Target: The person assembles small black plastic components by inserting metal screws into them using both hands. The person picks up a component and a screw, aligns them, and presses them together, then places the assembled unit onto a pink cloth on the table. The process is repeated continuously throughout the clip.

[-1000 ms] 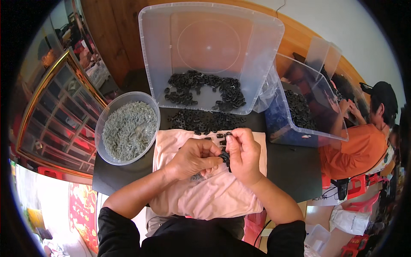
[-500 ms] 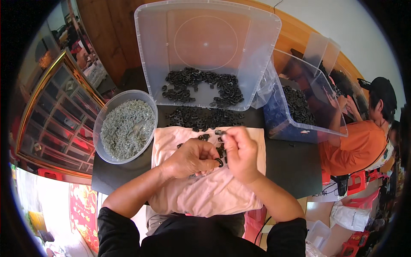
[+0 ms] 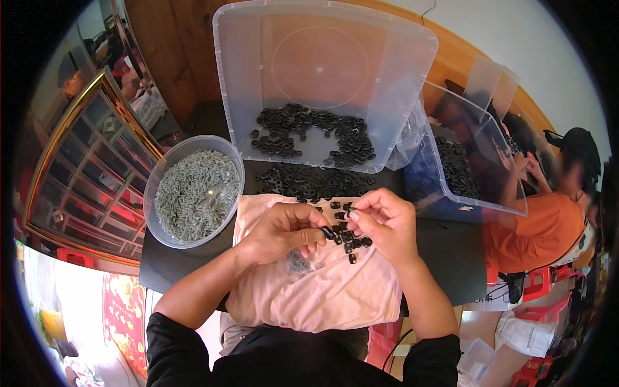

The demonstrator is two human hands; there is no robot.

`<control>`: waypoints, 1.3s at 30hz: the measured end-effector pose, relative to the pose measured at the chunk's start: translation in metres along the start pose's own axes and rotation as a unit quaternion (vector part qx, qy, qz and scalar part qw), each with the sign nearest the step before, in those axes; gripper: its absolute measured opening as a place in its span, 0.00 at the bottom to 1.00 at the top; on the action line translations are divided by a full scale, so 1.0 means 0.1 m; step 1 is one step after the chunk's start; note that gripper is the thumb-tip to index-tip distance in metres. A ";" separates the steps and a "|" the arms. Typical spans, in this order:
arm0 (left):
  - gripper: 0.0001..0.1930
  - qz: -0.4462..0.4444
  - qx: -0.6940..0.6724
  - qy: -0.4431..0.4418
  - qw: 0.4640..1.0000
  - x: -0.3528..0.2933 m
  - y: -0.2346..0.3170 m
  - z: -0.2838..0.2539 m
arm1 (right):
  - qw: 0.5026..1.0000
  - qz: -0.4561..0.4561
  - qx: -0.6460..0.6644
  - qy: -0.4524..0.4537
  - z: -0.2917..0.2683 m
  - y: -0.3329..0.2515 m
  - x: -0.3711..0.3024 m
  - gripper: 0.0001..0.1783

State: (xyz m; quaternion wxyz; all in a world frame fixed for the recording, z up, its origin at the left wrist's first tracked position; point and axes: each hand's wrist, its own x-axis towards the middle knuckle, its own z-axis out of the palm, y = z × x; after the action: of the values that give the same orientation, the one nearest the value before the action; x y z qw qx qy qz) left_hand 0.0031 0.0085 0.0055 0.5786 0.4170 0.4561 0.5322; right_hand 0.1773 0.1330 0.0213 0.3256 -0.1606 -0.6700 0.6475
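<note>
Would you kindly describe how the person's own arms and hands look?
The left hand and right hand are bare, without gloves. The forearms are uncovered too, with no watch or bracelet showing, and emerge from plain black sleeves.

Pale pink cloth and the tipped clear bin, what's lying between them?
Small black parts lie on the dark table between the cloth and bin, in the head view.

Your left hand pinches a dark part above the pink cloth, your right hand pinches a small black piece, and a clear bowl of greyish pieces stands to your left.
</note>
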 end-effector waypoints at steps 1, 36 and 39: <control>0.06 -0.002 0.001 0.001 1.000 0.00 0.00 0.00 | 1.000 0.014 0.014 -0.015 0.00 -0.04 -0.01 0.02; 0.06 -0.002 0.035 0.048 0.998 -0.03 -0.01 0.08 | 0.967 -0.153 -0.195 -0.055 0.15 0.05 -0.04 0.07; 0.05 -0.006 0.042 0.051 0.998 -0.03 -0.01 0.09 | 0.964 -0.152 -0.208 -0.062 0.15 0.03 -0.04 0.07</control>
State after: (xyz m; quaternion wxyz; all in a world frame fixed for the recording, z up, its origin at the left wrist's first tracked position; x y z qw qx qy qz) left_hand 0.0119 0.0056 0.0068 0.5399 0.4107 0.5097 0.5292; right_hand 0.1702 0.1197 0.0177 0.3378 -0.0804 -0.8251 0.4457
